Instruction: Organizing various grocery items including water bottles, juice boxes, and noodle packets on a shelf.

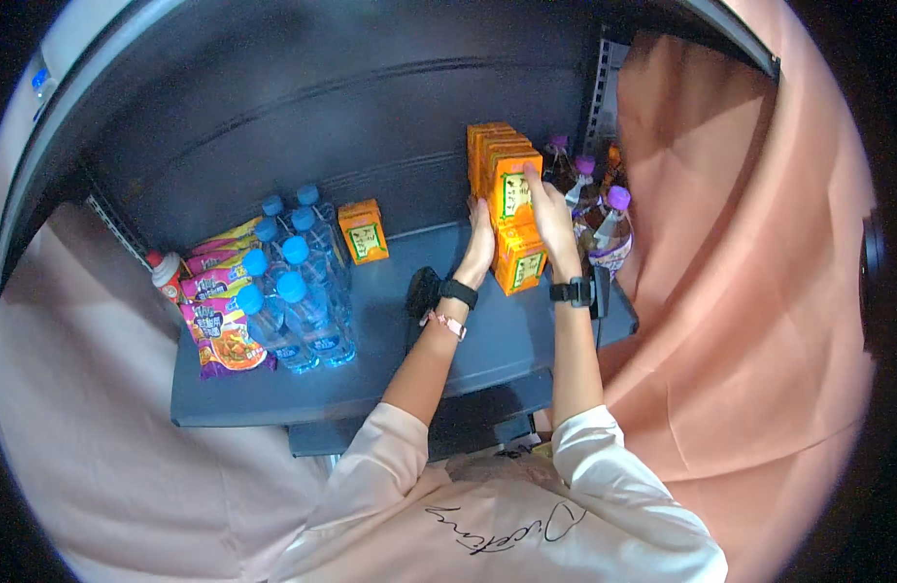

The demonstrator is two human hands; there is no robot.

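Observation:
Orange drink cartons (516, 191) stand in a row on the right half of a dark shelf (390, 328), in two layers. My left hand (480, 240) lies against the left side of the stack with its fingers pointing up. My right hand (550, 215) is at the right side of the front upper carton, its thumb near the top of the front face. Between my palms the upper cartons are flanked on both sides. The front lower carton (521, 271) shows below them. Apart from the stack, orange cartons (363, 233) stand beside the water bottles.
Blue-capped water bottles (295, 306) stand at the left, next to purple instant noodle packs (226, 335) and a red-capped white bottle (167, 275). Purple-capped dark drink bottles (610, 237) stand close right of my right hand. A dark back panel (390, 124) rises behind; pink cloth (696, 328) hangs at the right.

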